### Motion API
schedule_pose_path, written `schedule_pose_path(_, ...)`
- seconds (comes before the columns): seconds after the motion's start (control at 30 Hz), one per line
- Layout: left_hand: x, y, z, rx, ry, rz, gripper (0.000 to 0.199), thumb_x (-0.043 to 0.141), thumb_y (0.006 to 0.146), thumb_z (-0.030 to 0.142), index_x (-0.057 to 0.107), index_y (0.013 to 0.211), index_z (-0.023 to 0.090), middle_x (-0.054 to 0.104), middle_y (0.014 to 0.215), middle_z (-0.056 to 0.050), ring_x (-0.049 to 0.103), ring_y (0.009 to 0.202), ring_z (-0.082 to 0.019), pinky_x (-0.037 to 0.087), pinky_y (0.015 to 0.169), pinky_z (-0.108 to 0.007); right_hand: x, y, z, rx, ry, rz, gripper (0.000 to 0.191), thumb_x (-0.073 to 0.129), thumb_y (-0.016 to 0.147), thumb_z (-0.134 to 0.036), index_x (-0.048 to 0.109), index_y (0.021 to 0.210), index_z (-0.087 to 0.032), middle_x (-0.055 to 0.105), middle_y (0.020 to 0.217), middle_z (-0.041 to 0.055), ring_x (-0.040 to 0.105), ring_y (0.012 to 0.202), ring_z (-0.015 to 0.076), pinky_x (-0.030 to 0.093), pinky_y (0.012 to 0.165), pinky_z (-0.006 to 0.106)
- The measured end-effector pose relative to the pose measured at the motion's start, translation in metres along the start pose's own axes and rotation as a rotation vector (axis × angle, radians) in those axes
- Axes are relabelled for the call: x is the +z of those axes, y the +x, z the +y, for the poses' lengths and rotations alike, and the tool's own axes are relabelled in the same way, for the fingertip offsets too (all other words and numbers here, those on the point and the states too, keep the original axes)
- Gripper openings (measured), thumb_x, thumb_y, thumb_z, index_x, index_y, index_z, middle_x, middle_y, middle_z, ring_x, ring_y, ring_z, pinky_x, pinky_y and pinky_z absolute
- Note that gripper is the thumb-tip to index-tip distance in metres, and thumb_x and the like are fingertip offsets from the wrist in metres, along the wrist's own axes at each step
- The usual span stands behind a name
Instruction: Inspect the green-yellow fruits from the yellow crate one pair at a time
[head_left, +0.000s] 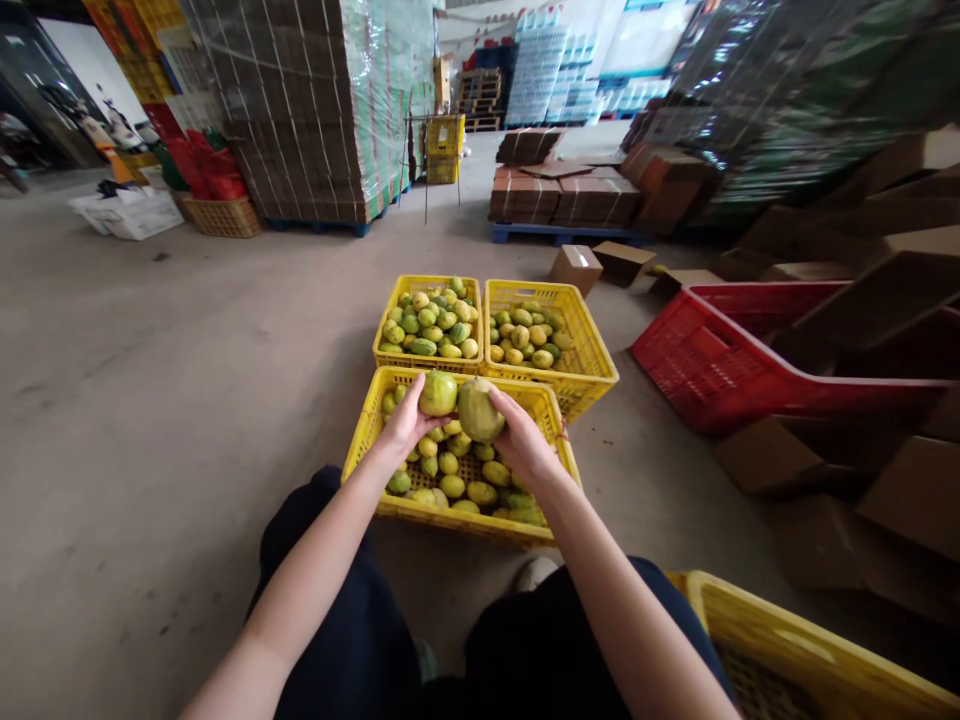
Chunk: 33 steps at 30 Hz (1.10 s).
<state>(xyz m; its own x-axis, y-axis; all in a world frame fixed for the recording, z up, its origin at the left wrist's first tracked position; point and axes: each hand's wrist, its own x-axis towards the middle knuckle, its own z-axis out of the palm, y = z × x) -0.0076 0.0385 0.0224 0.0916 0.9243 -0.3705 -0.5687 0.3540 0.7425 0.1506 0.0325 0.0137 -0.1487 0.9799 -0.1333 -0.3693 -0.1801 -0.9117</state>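
Over the near yellow crate, my left hand is closed around a round yellow-green fruit. Close beside it, my right hand grips a somewhat larger, duller green fruit with faint ribs. I cannot tell their kind for sure; they resemble small melons. Below both hands, several green and yellow fruits lie loosely in the near crate, partly hidden by my hands and forearms. Behind it stand a fuller crate of similar fruits on the left and a partly filled crate on the right.
A red crate holding cardboard stands at the right, with cardboard boxes around it. Another yellow crate sits by my right leg. Ahead are a wrapped pallet stack, flattened cartons on a blue pallet, and a small box.
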Motion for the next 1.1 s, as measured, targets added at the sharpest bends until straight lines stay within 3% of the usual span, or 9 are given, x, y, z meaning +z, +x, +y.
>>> schedule_pose_path(0.13,-0.004,0.003,-0.002,0.048,0.092,-0.024,0.036,0.055,0.087,0.050,0.060,0.103,0.018,0.071,0.092,-0.007,0.070,0.079,-0.018,0.053,0.055,-0.021,0.003,-0.008,-0.006,0.009,-0.084,-0.033,0.040,0.073,0.072,-0.046,0.066,0.105,-0.025,0.070,0.113,0.0031,0.061,0.112,0.0274,0.050,0.095,0.040)
schedule_pose_path(0.3,-0.003,-0.003,-0.004,0.214,0.154,-0.079,0.040,0.073,0.073,0.048,0.056,0.098,0.022,0.067,0.104,-0.005,0.067,0.092,-0.021,0.056,0.070,-0.029,0.001,-0.012,-0.009,-0.027,-0.216,-0.011,0.051,0.077,0.066,-0.040,0.060,0.112,-0.027,0.066,0.122,0.0028,0.059,0.115,0.0266,0.047,0.099,0.041)
schedule_pose_path(0.4,-0.003,-0.007,-0.004,0.285,0.222,-0.099,0.050,0.080,0.066,0.043,0.055,0.105,0.024,0.065,0.109,-0.004,0.063,0.100,-0.023,0.054,0.079,-0.034,-0.001,-0.013,-0.010,-0.078,-0.297,-0.013,0.060,0.080,0.062,-0.037,0.056,0.116,-0.027,0.065,0.121,0.0035,0.059,0.113,0.0264,0.047,0.098,0.040)
schedule_pose_path(0.6,-0.005,-0.009,-0.003,0.436,0.306,-0.187,0.068,0.086,0.058,0.033,0.055,0.118,0.023,0.062,0.118,-0.005,0.055,0.115,-0.023,0.042,0.102,-0.037,-0.001,-0.016,-0.015,-0.233,-0.419,-0.019,0.065,0.084,0.056,-0.039,0.055,0.113,-0.025,0.065,0.113,0.0035,0.059,0.108,0.0266,0.046,0.097,0.040)
schedule_pose_path(0.77,-0.005,-0.012,0.000,0.479,0.302,-0.293,0.069,0.086,0.056,0.022,0.054,0.118,0.024,0.057,0.130,-0.006,0.054,0.118,-0.023,0.041,0.103,-0.036,0.004,-0.018,-0.019,-0.356,-0.434,-0.022,0.060,0.084,0.057,-0.039,0.058,0.110,-0.025,0.065,0.109,0.0031,0.061,0.104,0.0257,0.047,0.094,0.039)
schedule_pose_path(1.1,-0.004,-0.022,0.006,0.557,0.325,-0.367,0.068,0.087,0.051,0.015,0.059,0.112,0.026,0.054,0.134,-0.005,0.047,0.127,-0.025,0.038,0.106,-0.035,0.001,-0.020,-0.017,-0.610,-0.535,-0.039,0.054,0.083,0.062,-0.031,0.057,0.109,-0.027,0.063,0.110,0.0035,0.058,0.103,0.0257,0.046,0.094,0.039)
